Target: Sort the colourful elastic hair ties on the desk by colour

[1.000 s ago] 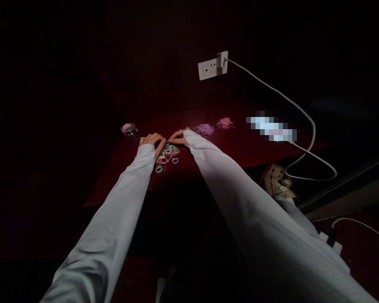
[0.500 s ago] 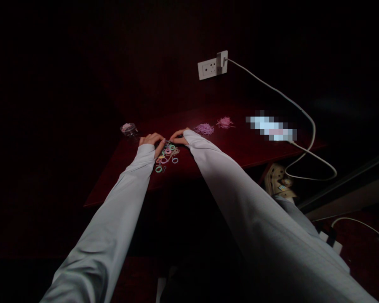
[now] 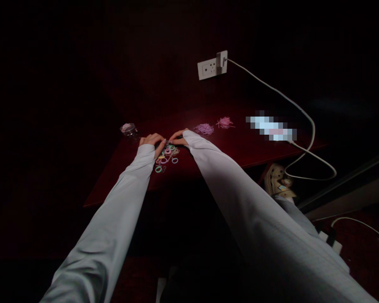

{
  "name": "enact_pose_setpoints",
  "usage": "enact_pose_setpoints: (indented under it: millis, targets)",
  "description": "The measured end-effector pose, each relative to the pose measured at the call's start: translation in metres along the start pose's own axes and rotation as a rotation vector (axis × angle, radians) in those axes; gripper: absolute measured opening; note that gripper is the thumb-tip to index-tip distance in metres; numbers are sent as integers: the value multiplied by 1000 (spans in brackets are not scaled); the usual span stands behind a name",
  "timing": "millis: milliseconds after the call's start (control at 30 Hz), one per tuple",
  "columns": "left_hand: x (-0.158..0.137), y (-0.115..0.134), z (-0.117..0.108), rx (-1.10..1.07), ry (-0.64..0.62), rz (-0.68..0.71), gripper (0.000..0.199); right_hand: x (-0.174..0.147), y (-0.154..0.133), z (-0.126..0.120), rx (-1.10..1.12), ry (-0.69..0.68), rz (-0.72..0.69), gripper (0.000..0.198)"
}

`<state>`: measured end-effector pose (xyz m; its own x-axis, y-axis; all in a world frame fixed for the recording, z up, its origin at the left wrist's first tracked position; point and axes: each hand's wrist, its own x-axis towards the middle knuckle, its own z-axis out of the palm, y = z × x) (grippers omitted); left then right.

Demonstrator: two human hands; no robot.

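Note:
On the dark red table lies a pile of small hair ties [image 3: 168, 151] in green, pink, purple and yellow, with some thin pale bands among them. My left hand [image 3: 153, 140] is at the pile's left side, thumb and fingers closed in a pinch. From the right, my right hand [image 3: 178, 138] meets it at the far edge of the pile, its fingers also pinched. Whatever sits between the fingertips is too small to make out. A green hair tie [image 3: 158, 172] rests at the near edge, and a light blue one [image 3: 174, 163] lies to its right.
A heap of purple strips [image 3: 204, 128] and a heap of pink strips [image 3: 225, 122] lie right of my hands. A clear jar [image 3: 129, 129] stands at the left. A blurred-out phone-like object [image 3: 270, 127] has a white cable [image 3: 279, 91] running to the wall socket [image 3: 208, 69].
Both hands stay almost in place over the pile; only the fingertips shift slightly. The heaps, jar and cable have not visibly moved.

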<state>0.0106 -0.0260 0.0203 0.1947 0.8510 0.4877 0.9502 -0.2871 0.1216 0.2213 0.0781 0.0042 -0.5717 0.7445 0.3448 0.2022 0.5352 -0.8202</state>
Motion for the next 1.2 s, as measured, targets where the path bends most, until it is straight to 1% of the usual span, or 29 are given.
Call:
enact_pose_setpoints:
  millis: [133,267,433,733,1000,1200]
  targets:
    - [-1,2,-2,-4,-6,1,32,9,4,4,9,5,38,9]
    - [-1,2,-3,-16,-14,4,33,15,11,6,35,-9,18,10]
    - [0,-1,-1,-14,-22,-1,31,16,15,6,38,-11,-9,14]
    - [-1,0,-1,-20,-22,1,32,15,15,5,19,-27,39,15]
    - [-1,3,-7,-13,-51,-7,28,16,20,4,61,-78,-39,26]
    - [-1,2,-7,0,-54,-6,24,17,22,6,89,-74,-59,22]
